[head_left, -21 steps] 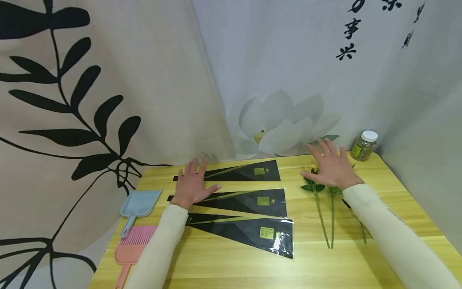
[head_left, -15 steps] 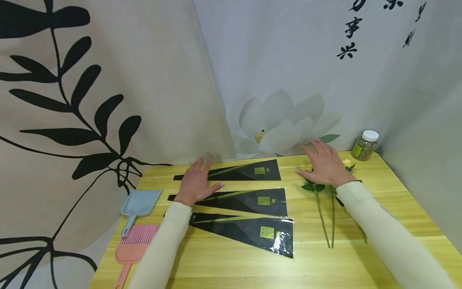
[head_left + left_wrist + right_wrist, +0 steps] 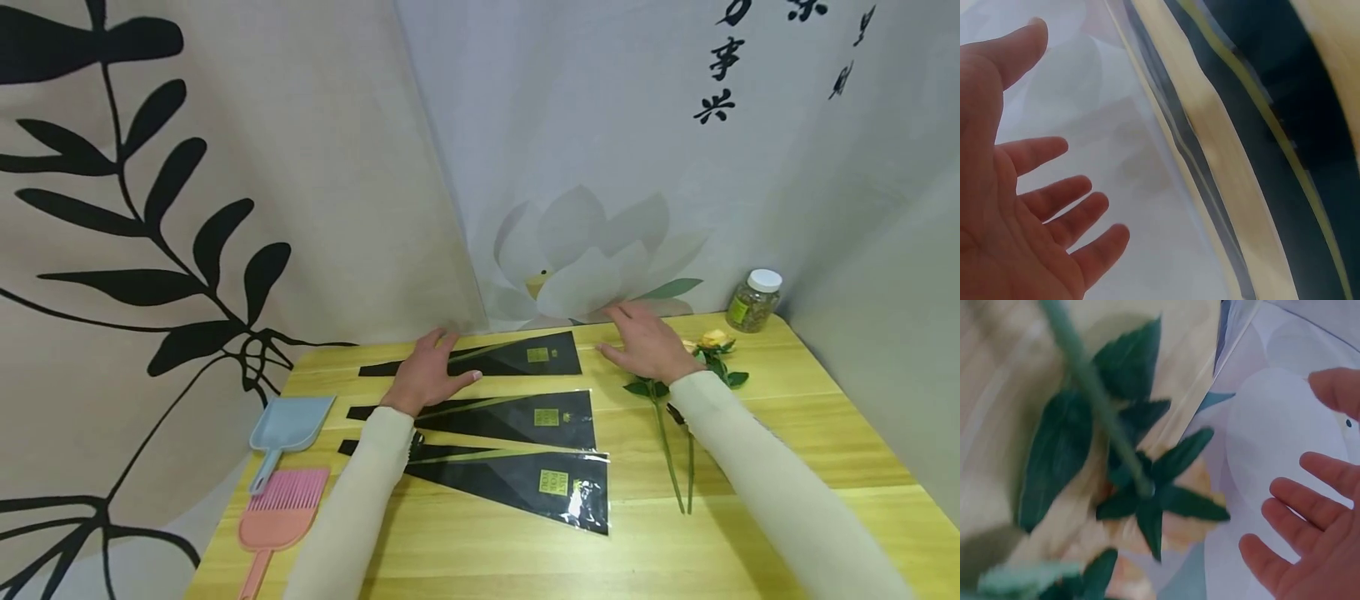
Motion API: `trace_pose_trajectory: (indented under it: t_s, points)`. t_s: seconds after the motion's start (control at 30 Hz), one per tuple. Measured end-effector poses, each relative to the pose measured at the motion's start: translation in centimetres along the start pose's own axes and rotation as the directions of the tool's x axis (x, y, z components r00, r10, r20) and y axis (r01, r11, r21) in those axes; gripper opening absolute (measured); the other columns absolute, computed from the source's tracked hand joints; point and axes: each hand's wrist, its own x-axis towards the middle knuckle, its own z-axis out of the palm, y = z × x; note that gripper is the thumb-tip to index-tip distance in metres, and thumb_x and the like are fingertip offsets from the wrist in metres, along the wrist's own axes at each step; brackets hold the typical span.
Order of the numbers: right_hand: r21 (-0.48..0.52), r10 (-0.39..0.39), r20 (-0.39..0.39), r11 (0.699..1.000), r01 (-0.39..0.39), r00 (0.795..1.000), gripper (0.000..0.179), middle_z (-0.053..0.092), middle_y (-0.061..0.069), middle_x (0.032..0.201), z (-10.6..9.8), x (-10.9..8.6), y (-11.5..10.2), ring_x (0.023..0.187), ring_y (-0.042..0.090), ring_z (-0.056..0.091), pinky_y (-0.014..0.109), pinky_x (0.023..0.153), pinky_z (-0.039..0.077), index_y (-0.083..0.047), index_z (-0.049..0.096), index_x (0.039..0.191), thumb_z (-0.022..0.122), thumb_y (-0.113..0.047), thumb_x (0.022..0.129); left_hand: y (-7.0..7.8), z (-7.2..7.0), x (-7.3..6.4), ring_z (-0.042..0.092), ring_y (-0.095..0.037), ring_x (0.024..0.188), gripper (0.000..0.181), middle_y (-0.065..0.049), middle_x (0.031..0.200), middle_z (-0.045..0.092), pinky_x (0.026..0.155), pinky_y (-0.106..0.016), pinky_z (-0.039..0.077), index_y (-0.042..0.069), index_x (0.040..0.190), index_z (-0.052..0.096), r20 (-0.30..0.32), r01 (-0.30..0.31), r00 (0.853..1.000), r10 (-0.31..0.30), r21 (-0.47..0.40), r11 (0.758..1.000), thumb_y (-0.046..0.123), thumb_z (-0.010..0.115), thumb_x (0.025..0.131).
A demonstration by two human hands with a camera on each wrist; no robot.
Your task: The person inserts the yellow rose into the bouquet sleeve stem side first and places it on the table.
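Note:
My left hand [image 3: 429, 375] is over the narrow left parts of the far black wrapping sleeve [image 3: 517, 357] and the middle black sleeve [image 3: 510, 415], hiding bits of both. Its fingers look relaxed and hold nothing in the left wrist view. A third black sleeve [image 3: 517, 487] lies nearest, partly under my left forearm. With fingers spread and slightly bent, my right hand [image 3: 647, 343] hovers left of the yellow roses [image 3: 716, 340], holding nothing. A rose's green stem [image 3: 1094, 394] and leaves [image 3: 1132, 359] show close up in the right wrist view. My right hand and sleeve hide some blossoms and stems.
A blue dustpan [image 3: 291, 421] and a pink brush [image 3: 277, 527] lie at the table's left edge. A white-capped jar [image 3: 752, 304] stands at the back right corner. A printed curtain [image 3: 360, 167] hangs behind the wooden table [image 3: 510, 562].
My left hand has shifted to the right over the sleeves. My right hand has moved left and slightly nearer, uncovering more of the yellow blossoms. The sleeves, dustpan, brush and jar stay put.

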Motion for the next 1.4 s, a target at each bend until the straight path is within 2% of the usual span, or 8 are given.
trace_pose_trajectory:
  t_s: [0.27,0.53,0.77,0.93,1.07,1.2,1.4]
  points:
    - [0.11,0.033,0.061,0.993,-0.04,0.998,0.064,0.048,0.019,0.16,0.7,1.0,-0.8,0.146,0.042,0.046,0.062,0.119,0.043,-0.006,0.05,0.155,0.07,-0.037,0.102,1.5,0.5,1.9,0.041,-0.038,0.152,0.084,-0.015,0.167,0.039,0.121,-0.058,0.043,0.02,0.165,0.039,0.005,-0.085,0.996,0.085,-0.054,0.995,0.062,0.067,0.098]
    - [0.19,0.022,0.103,0.981,-0.041,0.994,0.058,0.056,0.021,0.153,1.4,2.4,-1.5,0.142,0.043,0.052,0.061,0.119,0.043,-0.001,0.053,0.151,0.069,-0.031,0.104,3.1,1.4,3.9,0.045,-0.036,0.15,0.075,-0.014,0.164,0.042,0.12,-0.055,0.045,0.019,0.162,0.045,0.044,-0.075,0.996,0.079,-0.079,0.994,0.054,0.069,0.1]
    - [0.317,0.033,0.15,0.945,-0.08,0.988,0.055,0.061,0.023,0.147,3.1,4.4,-2.4,0.137,0.043,0.056,0.061,0.115,0.047,0.001,0.056,0.147,0.073,-0.025,0.102,4.6,2.8,5.7,0.056,-0.033,0.134,0.069,-0.013,0.15,0.056,0.112,-0.051,0.052,0.018,0.156,0.054,0.074,-0.069,0.994,0.079,-0.131,0.989,0.047,0.076,0.098]
    - [0.309,0.051,0.195,0.945,-0.11,0.98,0.055,0.06,0.024,0.145,4.8,5.5,-2.9,0.134,0.042,0.057,0.06,0.113,0.048,0.002,0.056,0.147,0.074,-0.024,0.101,5.3,4.2,6.9,0.056,-0.031,0.137,0.063,-0.008,0.149,0.063,0.115,-0.048,0.05,0.015,0.153,0.059,0.105,-0.069,0.991,0.089,-0.178,0.982,0.042,0.076,0.098]
    - [0.281,0.095,0.255,0.945,-0.168,0.962,0.063,0.056,0.024,0.152,5.8,6.1,-2.9,0.141,0.043,0.052,0.059,0.118,0.045,0.002,0.053,0.152,0.076,-0.025,0.1,5.7,5.3,7.7,0.054,-0.032,0.142,0.057,-0.007,0.151,0.063,0.119,-0.048,0.047,0.015,0.148,0.064,0.128,-0.085,0.985,0.114,-0.216,0.973,0.038,0.078,0.098]
    - [0.256,0.109,0.299,0.948,-0.19,0.948,0.065,0.053,0.024,0.155,6.1,6.3,-3.0,0.145,0.045,0.048,0.059,0.121,0.041,0.002,0.052,0.153,0.076,-0.027,0.099,6.0,5.8,8.0,0.051,-0.034,0.144,0.052,-0.009,0.154,0.059,0.12,-0.053,0.044,0.022,0.144,0.068,0.16,-0.042,0.984,0.082,-0.234,0.971,0.04,0.079,0.097]
    - [0.238,0.11,0.293,0.954,-0.184,0.95,0.062,0.056,0.024,0.15,6.4,6.4,-2.9,0.14,0.044,0.051,0.059,0.119,0.044,0.001,0.057,0.15,0.077,-0.028,0.099,6.3,5.7,7.8,0.054,-0.036,0.14,0.049,-0.008,0.151,0.061,0.114,-0.059,0.048,0.03,0.142,0.07,0.178,0.041,0.984,0.008,-0.274,0.961,0.041,0.08,0.095]
